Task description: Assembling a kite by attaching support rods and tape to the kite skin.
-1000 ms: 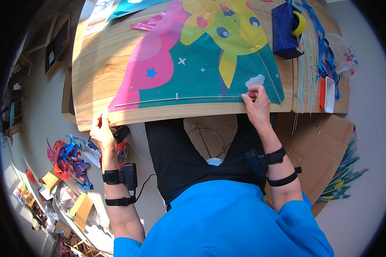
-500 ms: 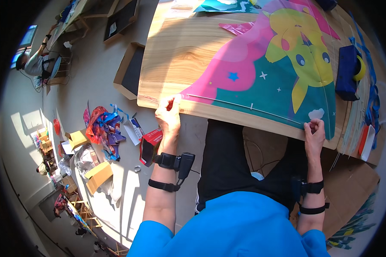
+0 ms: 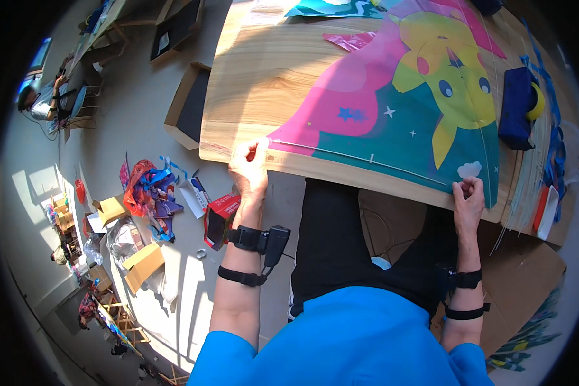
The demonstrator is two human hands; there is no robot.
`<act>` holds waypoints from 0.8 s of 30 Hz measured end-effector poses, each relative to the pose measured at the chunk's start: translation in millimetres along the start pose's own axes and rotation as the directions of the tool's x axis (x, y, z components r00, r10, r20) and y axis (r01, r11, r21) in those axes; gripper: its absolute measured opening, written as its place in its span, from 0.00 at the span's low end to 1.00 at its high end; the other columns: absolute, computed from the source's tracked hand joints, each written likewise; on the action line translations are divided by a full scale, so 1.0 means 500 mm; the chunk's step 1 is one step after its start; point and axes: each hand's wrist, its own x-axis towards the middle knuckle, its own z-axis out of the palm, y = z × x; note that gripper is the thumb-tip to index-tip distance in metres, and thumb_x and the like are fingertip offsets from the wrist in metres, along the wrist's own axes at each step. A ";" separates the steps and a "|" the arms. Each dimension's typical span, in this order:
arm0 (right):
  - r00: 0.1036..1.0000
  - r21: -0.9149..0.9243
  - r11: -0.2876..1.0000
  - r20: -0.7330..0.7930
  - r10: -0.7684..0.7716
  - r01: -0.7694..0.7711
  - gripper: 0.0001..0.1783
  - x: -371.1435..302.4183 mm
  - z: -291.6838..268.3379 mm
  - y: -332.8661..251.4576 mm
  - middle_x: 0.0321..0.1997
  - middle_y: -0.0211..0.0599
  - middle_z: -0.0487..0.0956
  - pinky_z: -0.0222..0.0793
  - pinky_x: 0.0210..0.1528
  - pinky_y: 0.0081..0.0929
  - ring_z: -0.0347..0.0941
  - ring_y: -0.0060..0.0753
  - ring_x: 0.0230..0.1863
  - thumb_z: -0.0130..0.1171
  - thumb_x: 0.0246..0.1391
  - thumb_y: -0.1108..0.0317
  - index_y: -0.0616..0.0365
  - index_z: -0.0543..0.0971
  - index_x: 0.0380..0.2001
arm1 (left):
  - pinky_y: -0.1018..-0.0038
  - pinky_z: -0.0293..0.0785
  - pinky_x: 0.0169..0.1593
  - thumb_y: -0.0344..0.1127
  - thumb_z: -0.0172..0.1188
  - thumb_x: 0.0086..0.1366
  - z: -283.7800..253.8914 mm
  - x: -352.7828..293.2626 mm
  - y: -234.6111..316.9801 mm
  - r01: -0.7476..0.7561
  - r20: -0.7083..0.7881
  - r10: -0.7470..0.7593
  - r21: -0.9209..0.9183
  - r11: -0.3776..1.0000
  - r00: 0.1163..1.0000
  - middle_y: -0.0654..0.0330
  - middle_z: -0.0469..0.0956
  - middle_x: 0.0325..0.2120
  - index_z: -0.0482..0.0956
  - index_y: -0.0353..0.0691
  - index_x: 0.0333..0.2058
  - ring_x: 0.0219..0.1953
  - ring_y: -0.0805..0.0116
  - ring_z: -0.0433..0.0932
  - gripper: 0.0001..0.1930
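A pink and green kite sail (image 3: 360, 132) with a large yellow cartoon figure lies spread on the wooden table, its lower edge along the table's front edge. A thin white rod (image 3: 341, 153) runs along that lower edge. My left hand (image 3: 249, 164) pinches the sail's pointed pink corner at the rod's left end. With thumb and fingers together, my right hand (image 3: 468, 196) grips the sail's green edge at the rod's right end, below a small white cloud print. The fingers cover both rod ends.
A dark blue tape dispenser (image 3: 516, 109) with a yellow roll stands to the sail's right, beside thin pale rods (image 3: 533, 174) and blue ribbons (image 3: 555, 151). Pink scrap (image 3: 350, 41) lies on the wooden table (image 3: 257, 83). Crumpled colourful fabric (image 3: 149, 193) and cardboard boxes sit on the floor.
The whole view has shifted slightly, so table and sail appear a little farther left. Both hands keep their hold on the sail's edge.
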 end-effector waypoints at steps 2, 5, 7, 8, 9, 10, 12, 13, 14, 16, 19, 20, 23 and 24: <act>1.000 0.007 1.000 0.001 0.016 -0.016 0.13 -0.001 0.007 -0.019 0.30 0.35 0.77 0.71 0.38 0.25 0.74 0.25 0.31 0.62 0.52 0.74 0.61 0.70 0.39 | 0.78 0.73 0.43 0.34 0.66 0.62 -0.005 -0.008 0.008 0.037 0.028 -0.034 -0.129 0.991 0.999 0.62 0.83 0.32 0.83 0.35 0.37 0.34 0.77 0.78 0.09; 1.000 0.052 0.999 -0.008 -0.007 0.007 0.14 -0.001 0.018 -0.025 0.30 0.36 0.77 0.72 0.38 0.26 0.75 0.26 0.31 0.62 0.51 0.74 0.61 0.70 0.40 | 0.79 0.73 0.43 0.37 0.65 0.63 -0.020 0.002 -0.023 0.061 0.027 -0.060 -0.043 0.997 0.998 0.63 0.83 0.31 0.84 0.36 0.37 0.33 0.79 0.77 0.10; 1.000 0.046 0.999 -0.004 0.029 -0.028 0.15 -0.002 0.019 -0.033 0.30 0.36 0.77 0.72 0.38 0.26 0.75 0.27 0.31 0.62 0.51 0.74 0.61 0.70 0.40 | 0.82 0.70 0.38 0.38 0.65 0.63 -0.025 0.013 -0.027 0.064 0.067 -0.061 -0.050 0.997 0.996 0.67 0.80 0.26 0.85 0.37 0.37 0.29 0.81 0.73 0.10; 0.999 0.041 0.999 -0.011 0.034 -0.033 0.15 -0.001 0.018 -0.028 0.30 0.36 0.78 0.72 0.38 0.26 0.75 0.27 0.31 0.63 0.50 0.73 0.61 0.70 0.40 | 0.82 0.70 0.37 0.38 0.65 0.63 -0.022 0.013 -0.027 0.068 0.071 -0.064 -0.062 0.996 0.995 0.67 0.80 0.25 0.84 0.37 0.36 0.29 0.82 0.73 0.10; 0.999 0.029 0.999 -0.017 0.044 -0.043 0.15 -0.002 0.014 -0.026 0.30 0.36 0.78 0.72 0.38 0.26 0.75 0.28 0.31 0.63 0.50 0.73 0.61 0.70 0.40 | 0.82 0.69 0.36 0.38 0.65 0.63 -0.018 0.012 -0.025 0.072 0.074 -0.067 -0.073 0.995 0.995 0.67 0.79 0.25 0.84 0.37 0.36 0.28 0.82 0.73 0.10; 0.998 0.021 0.998 -0.021 0.051 -0.051 0.15 -0.003 0.015 -0.027 0.30 0.36 0.78 0.72 0.38 0.27 0.75 0.28 0.30 0.63 0.50 0.73 0.61 0.70 0.40 | 0.82 0.69 0.36 0.39 0.65 0.63 -0.018 0.013 -0.029 0.071 0.077 -0.065 -0.080 0.994 0.995 0.67 0.79 0.25 0.84 0.37 0.36 0.28 0.82 0.73 0.10; 0.998 0.019 0.998 -0.022 0.056 -0.055 0.15 -0.004 0.016 -0.025 0.29 0.36 0.78 0.72 0.37 0.27 0.76 0.28 0.30 0.63 0.50 0.73 0.61 0.70 0.39 | 0.82 0.70 0.36 0.39 0.65 0.63 -0.017 0.017 -0.039 0.068 0.080 -0.060 -0.093 0.993 0.995 0.67 0.79 0.24 0.84 0.37 0.36 0.28 0.81 0.73 0.11; 0.998 0.021 0.999 -0.027 0.048 -0.047 0.15 -0.005 0.017 -0.027 0.29 0.36 0.78 0.72 0.37 0.27 0.76 0.28 0.30 0.63 0.50 0.73 0.61 0.70 0.39 | 0.81 0.70 0.36 0.39 0.65 0.63 -0.018 0.018 -0.040 0.064 0.080 -0.059 -0.068 0.996 0.995 0.67 0.79 0.24 0.84 0.37 0.36 0.28 0.81 0.73 0.11; 0.999 0.022 0.999 -0.032 0.040 -0.039 0.15 -0.006 0.018 -0.029 0.29 0.36 0.78 0.72 0.37 0.27 0.76 0.29 0.30 0.63 0.50 0.73 0.61 0.70 0.39 | 0.81 0.70 0.36 0.39 0.65 0.63 -0.019 0.020 -0.040 0.061 0.080 -0.057 -0.044 0.997 0.995 0.67 0.79 0.24 0.84 0.37 0.36 0.28 0.81 0.73 0.11; 0.999 0.022 0.999 -0.038 0.030 -0.029 0.15 -0.006 0.018 -0.028 0.29 0.36 0.78 0.72 0.37 0.28 0.76 0.29 0.30 0.63 0.50 0.73 0.61 0.70 0.39 | 0.81 0.70 0.36 0.39 0.65 0.63 -0.018 0.020 -0.042 0.052 0.077 -0.050 -0.020 0.998 0.996 0.66 0.80 0.24 0.84 0.37 0.36 0.28 0.80 0.74 0.11; 0.999 0.020 0.999 -0.040 0.027 -0.026 0.15 -0.005 0.021 -0.026 0.29 0.37 0.78 0.72 0.37 0.28 0.76 0.29 0.30 0.63 0.50 0.74 0.61 0.70 0.39 | 0.80 0.71 0.37 0.39 0.65 0.63 -0.019 0.023 -0.043 0.051 0.073 -0.051 -0.007 0.999 0.996 0.65 0.80 0.25 0.84 0.37 0.37 0.28 0.80 0.75 0.11; 0.999 0.019 0.999 -0.041 0.028 -0.027 0.15 -0.004 0.021 -0.024 0.29 0.37 0.78 0.72 0.37 0.28 0.76 0.29 0.30 0.63 0.50 0.74 0.61 0.70 0.39 | 0.80 0.71 0.37 0.39 0.65 0.63 -0.019 0.022 -0.042 0.063 0.075 -0.063 0.007 0.998 0.995 0.65 0.81 0.25 0.84 0.37 0.37 0.28 0.79 0.75 0.11; 0.999 0.006 1.000 -0.040 0.010 -0.010 0.14 -0.002 0.021 -0.025 0.29 0.36 0.77 0.72 0.37 0.27 0.75 0.28 0.29 0.63 0.50 0.75 0.61 0.70 0.39 | 0.78 0.73 0.39 0.36 0.66 0.62 -0.019 0.004 -0.004 0.067 0.056 -0.065 -0.035 0.997 0.996 0.63 0.82 0.29 0.83 0.35 0.36 0.30 0.78 0.77 0.10; 1.000 0.018 1.000 -0.031 0.003 -0.002 0.14 -0.001 0.014 -0.019 0.29 0.36 0.77 0.72 0.37 0.27 0.75 0.27 0.29 0.63 0.50 0.75 0.61 0.70 0.38 | 0.78 0.73 0.40 0.35 0.66 0.62 -0.012 0.002 -0.019 0.061 0.061 -0.056 -0.080 0.995 0.997 0.63 0.82 0.29 0.83 0.34 0.36 0.31 0.78 0.77 0.10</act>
